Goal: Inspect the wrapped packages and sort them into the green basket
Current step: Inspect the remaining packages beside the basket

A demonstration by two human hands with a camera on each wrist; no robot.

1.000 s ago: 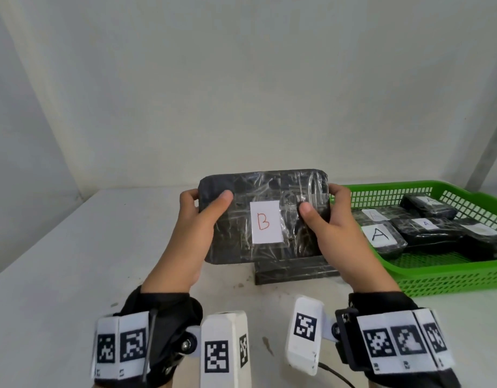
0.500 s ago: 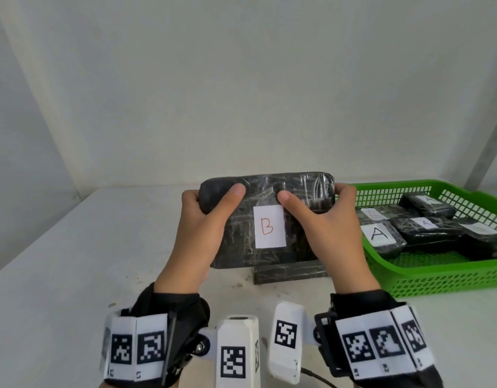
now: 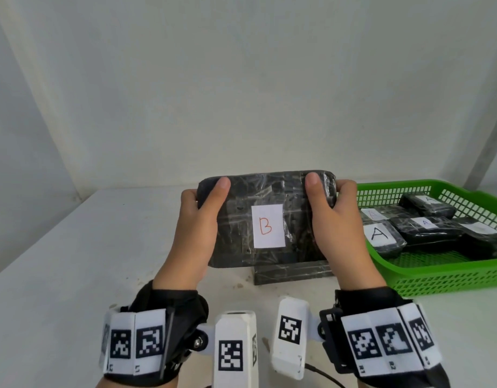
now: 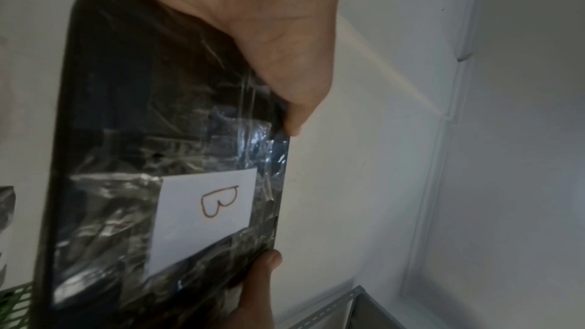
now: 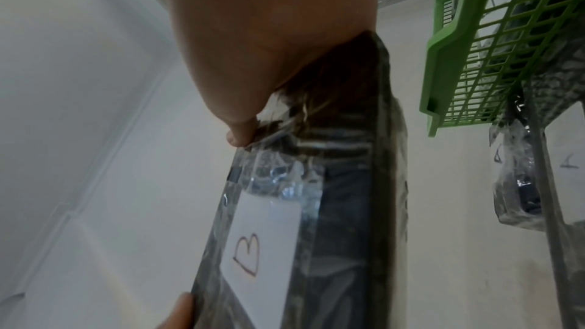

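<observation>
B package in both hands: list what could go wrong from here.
1. The B package is slick with film and pinched only at its ends by the left hand and right hand; the grip could slip.
2. The readable labels in the basket say A; B may get missorted there.
3. Another package lies right below; a drop would hit it.

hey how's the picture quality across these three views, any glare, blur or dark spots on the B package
Head view: sharp and evenly lit, B label easy to read, mild wide-angle bending at the edges. Left wrist view: package dark and underexposed near the left hand, glare on the wrap. Right wrist view: soft and blurry, green basket smeared, right hand out of focus.
</observation>
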